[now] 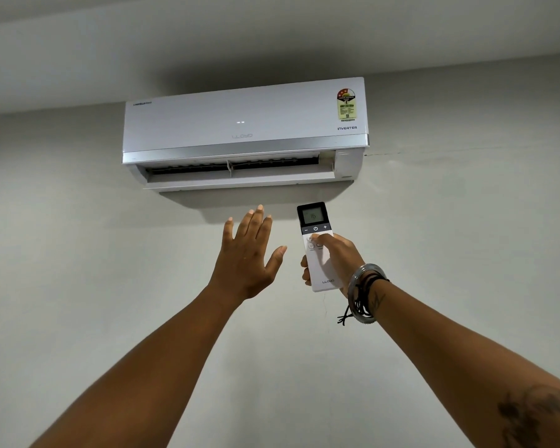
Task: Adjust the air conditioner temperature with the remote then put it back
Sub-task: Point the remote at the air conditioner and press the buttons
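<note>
A white wall-mounted air conditioner (244,124) hangs high on the wall with its bottom flap open. My right hand (335,258) holds a white remote (316,244) upright below the unit, pointed up at it. The thumb rests on the buttons just under the dark strip with minus, power and plus. The remote's small screen reads 16. My left hand (248,257) is raised beside the remote with fingers spread, palm toward the unit, holding nothing.
The grey wall (78,253) fills the view below and beside the unit, and the ceiling (207,33) is close above it. A thin crack line (434,150) runs right from the unit. Bracelets (366,292) circle my right wrist.
</note>
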